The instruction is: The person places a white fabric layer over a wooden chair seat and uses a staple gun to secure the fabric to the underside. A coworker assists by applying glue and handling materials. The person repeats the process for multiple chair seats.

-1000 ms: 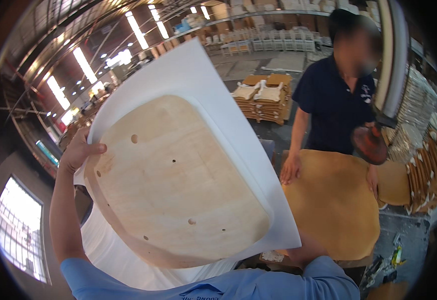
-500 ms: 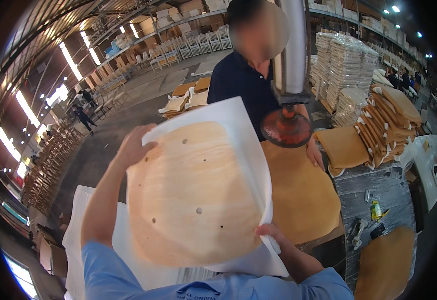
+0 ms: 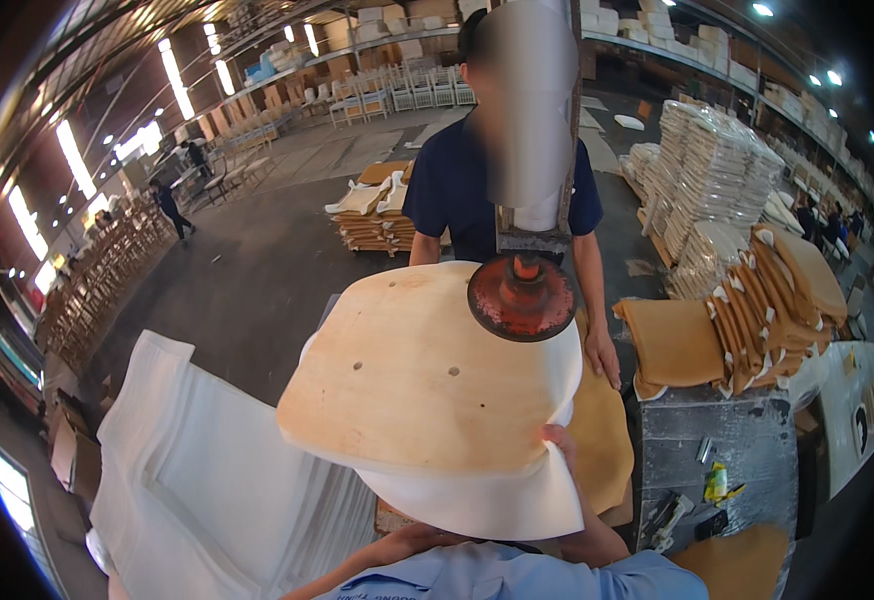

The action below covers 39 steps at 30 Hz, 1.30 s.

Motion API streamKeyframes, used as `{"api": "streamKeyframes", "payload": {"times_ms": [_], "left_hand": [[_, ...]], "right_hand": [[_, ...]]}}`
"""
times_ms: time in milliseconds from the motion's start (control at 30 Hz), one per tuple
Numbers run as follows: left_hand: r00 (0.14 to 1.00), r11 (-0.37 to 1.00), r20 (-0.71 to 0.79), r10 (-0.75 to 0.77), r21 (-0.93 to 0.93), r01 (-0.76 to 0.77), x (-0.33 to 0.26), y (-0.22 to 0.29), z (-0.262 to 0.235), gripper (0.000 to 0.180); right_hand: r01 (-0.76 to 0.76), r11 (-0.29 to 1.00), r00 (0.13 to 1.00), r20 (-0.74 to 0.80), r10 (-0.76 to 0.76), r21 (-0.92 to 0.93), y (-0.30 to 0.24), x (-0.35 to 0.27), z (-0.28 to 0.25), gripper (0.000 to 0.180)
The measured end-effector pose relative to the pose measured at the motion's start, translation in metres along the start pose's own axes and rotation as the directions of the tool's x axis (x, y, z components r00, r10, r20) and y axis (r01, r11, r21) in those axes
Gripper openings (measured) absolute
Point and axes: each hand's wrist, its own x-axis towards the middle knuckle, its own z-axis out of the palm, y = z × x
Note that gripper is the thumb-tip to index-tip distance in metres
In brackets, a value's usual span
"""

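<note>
A pale curved plywood seat panel with several drilled holes lies over a white foam sheet. My right hand grips the panel's right edge together with the foam, which curls there. Down by my shirt, just below the foam's front edge, is my left hand; its fingers are hard to make out. A round red press disc on a thick pale column overlaps the panel's far right part. Beneath the foam on the right, a tan cover piece sticks out.
Opposite me stands a person in a dark shirt, one hand beside the tan piece. Stacked white foam sheets lie left. On the right are piled tan cushions and a grey worktop with small tools. Wrapped stacks stand behind.
The panel and foam have been lowered from a tilted hold to nearly flat beneath the press disc. My left hand has let go of the far left edge and come back toward my body.
</note>
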Motion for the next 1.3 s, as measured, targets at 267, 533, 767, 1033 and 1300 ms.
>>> {"api": "streamKeyframes", "payload": {"times_ms": [267,533,767,1033,1300], "left_hand": [[0.883,0.548,-0.412,0.225,-0.695,-0.464,0.111,0.088,-0.035,0.049],[0.691,0.332,-0.662,0.290,-0.607,-0.722,0.051,0.156,-0.064,0.051],[0.613,0.353,-0.736,0.286,-0.514,-0.782,0.002,0.164,-0.055,0.053],[0.602,0.391,-0.756,0.259,-0.488,-0.780,0.004,0.163,-0.062,0.055],[0.717,0.611,-0.697,0.029,-0.555,-0.565,0.000,0.106,-0.097,0.058]], "right_hand": [[0.252,0.964,0.968,0.012,-0.252,-0.081,-0.051,-0.028,-0.004,0.073],[0.432,0.889,0.901,0.033,-0.432,-0.151,-0.092,-0.025,-0.015,0.076],[0.430,0.888,0.901,0.026,-0.432,-0.165,-0.099,-0.025,-0.037,0.079],[0.009,0.997,0.998,-0.056,-0.013,-0.077,-0.133,-0.041,-0.070,0.079],[-0.021,0.889,0.968,-0.233,-0.097,-0.458,-0.137,-0.052,-0.080,0.053]]}}
